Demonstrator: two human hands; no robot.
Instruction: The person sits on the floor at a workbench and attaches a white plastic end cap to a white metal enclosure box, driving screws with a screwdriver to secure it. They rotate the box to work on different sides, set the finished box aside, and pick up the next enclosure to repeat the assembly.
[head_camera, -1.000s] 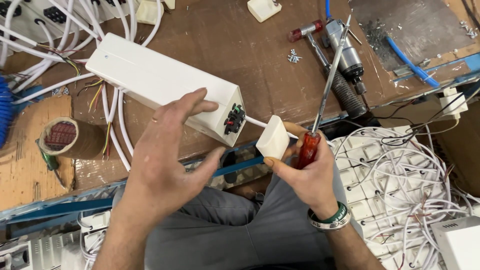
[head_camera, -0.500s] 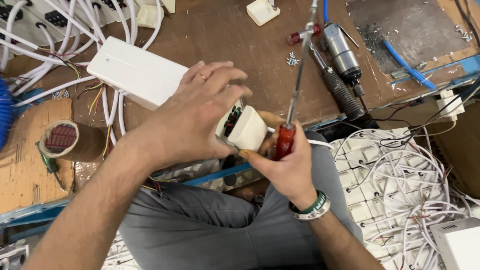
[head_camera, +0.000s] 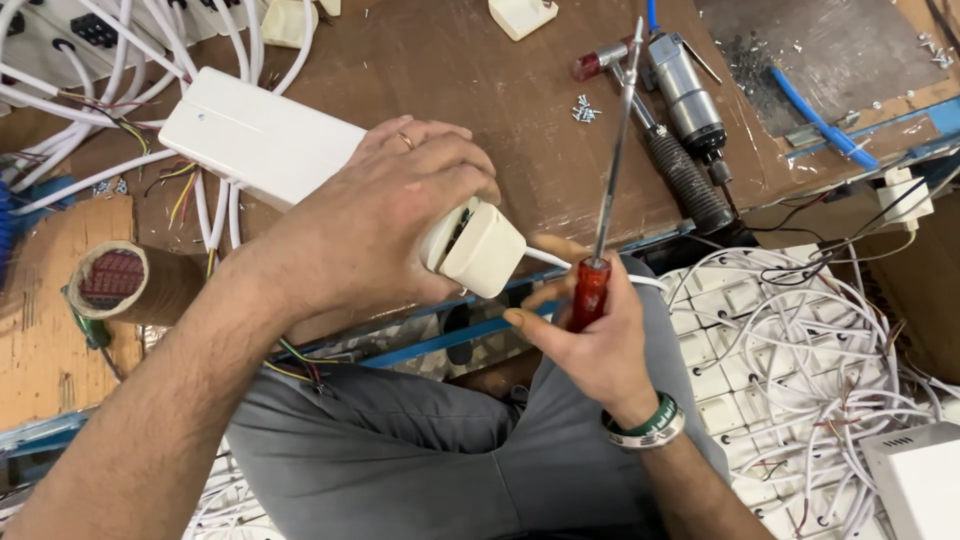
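Observation:
My left hand (head_camera: 385, 215) wraps over the near end of a long white plastic box (head_camera: 260, 135) lying on the brown workbench (head_camera: 470, 90). A small white end cap (head_camera: 480, 248) sits against that end, tilted, with a dark gap and a white cable behind it. My right hand (head_camera: 590, 335) holds a screwdriver (head_camera: 605, 190) by its red handle, the long metal shaft pointing up and away. Its fingers are just to the right of the cap, apart from it.
White cables (head_camera: 60, 90) fan out at the left, beside a roll of tape (head_camera: 125, 282). A metal power tool with a ribbed hose (head_camera: 690, 110) and a few loose screws (head_camera: 583, 108) lie on the bench. Several white sockets and wires (head_camera: 790, 340) pile up at the right.
My left hand came down onto the box's near end. The white cap moved from my right hand's fingers onto the box end. The right hand shifted slightly, screwdriver still upright.

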